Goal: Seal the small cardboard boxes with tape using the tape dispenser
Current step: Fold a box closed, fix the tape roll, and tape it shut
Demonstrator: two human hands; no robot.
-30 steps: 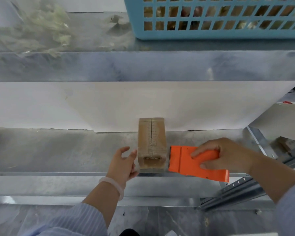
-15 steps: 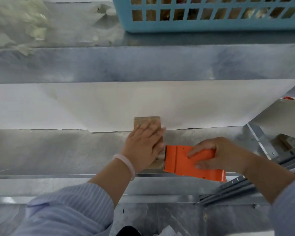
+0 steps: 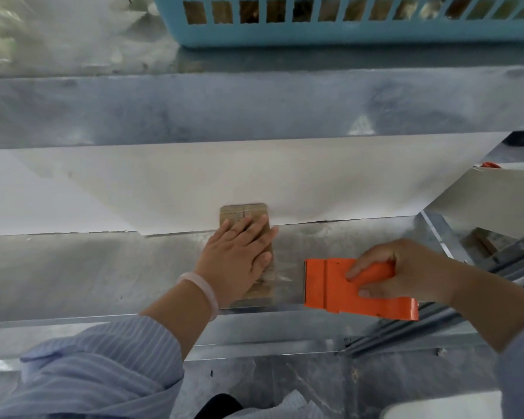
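Note:
A small brown cardboard box (image 3: 242, 212) lies lengthwise on the metal table (image 3: 103, 267), its far end against a white board. My left hand (image 3: 239, 255) presses flat on the box's top with straight fingers and hides most of it. To the right of the box, a short gap away, my right hand (image 3: 406, 269) grips the handle of the orange tape dispenser (image 3: 330, 285). The dispenser's blade end points at the box without touching it. Clear tape shows on the box's near end.
A blue plastic basket (image 3: 345, 34) holding brown items stands on the raised shelf behind. A white board (image 3: 194, 182) leans along the back of the table. Metal rails (image 3: 481, 285) run at the right. Crumpled clear plastic (image 3: 28, 31) lies at the far left.
My left hand went from beside the box onto its top and now presses it. My right hand has drawn the orange dispenser rightward, away from the box's side.

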